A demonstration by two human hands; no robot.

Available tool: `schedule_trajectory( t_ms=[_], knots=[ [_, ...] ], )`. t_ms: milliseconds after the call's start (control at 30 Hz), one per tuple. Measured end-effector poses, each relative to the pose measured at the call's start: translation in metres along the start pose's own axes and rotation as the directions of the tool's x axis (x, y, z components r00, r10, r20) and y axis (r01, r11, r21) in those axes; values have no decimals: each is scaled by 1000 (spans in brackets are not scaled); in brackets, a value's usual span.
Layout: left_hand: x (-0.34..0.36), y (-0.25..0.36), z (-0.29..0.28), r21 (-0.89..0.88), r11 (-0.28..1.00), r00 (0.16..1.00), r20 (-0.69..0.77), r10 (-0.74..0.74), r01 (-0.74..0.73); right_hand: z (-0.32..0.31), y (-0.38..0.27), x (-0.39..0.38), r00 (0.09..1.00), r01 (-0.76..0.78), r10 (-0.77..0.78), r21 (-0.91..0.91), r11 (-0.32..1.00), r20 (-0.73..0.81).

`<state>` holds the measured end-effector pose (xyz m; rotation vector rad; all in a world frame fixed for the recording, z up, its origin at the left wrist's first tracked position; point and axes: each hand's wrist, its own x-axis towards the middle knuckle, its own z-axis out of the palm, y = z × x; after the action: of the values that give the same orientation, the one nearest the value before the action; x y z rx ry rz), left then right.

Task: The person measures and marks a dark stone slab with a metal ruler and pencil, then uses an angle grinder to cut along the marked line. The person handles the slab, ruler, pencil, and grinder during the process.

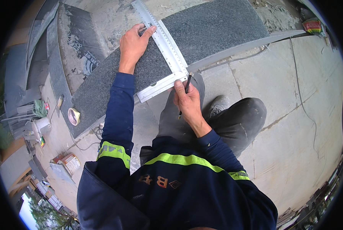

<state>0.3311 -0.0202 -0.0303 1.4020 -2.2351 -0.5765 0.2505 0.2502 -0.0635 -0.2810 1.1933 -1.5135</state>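
Note:
A dark grey speckled stone slab point(213, 32) lies in front of me, its long front edge facing me. Across it rests a silver try square point(164, 46). The marked blade runs away over the top, while the thick stock point(156, 87) sits along the slab's front edge. My left hand point(133, 46) holds the blade about midway, thumb on its face and fingers curled at its left side. Close to the square's corner, my right hand point(188, 104) grips a dark pencil point(188, 82), thumb near the stock. Whether that thumb also touches the stock I cannot tell.
A tape roll point(74, 116) stands on the slab's left end, with a brush point(60, 101) nearby. A bucket point(70, 164) is on the floor at left. A thin cable point(302, 100) crosses the concrete floor at right. My knees are just below the slab.

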Motion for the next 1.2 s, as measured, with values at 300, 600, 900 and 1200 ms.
schedule_trajectory(
  t_ms=[300, 600, 900, 1200],
  knots=[
    [-7, -1, -10, -90, 996, 992, 129, 3, 9, 0, -3, -1, 1000, 14, -14, -48, 999, 8],
    [-10, -5, -1, -23, 998, 998, 26, 56, -55, 2, -1, -1, 1000, 20, -20, -58, 998, 3],
    [-16, 9, -1, 28, 995, 994, -35, 100, -99, 5, 8, -3, 998, 4, -4, 1, 1000, -64],
    [-36, 26, -7, 70, 974, 976, -1, 217, -217, 10, 9, -3, 994, 29, -31, -15, 999, -109]
  ],
)
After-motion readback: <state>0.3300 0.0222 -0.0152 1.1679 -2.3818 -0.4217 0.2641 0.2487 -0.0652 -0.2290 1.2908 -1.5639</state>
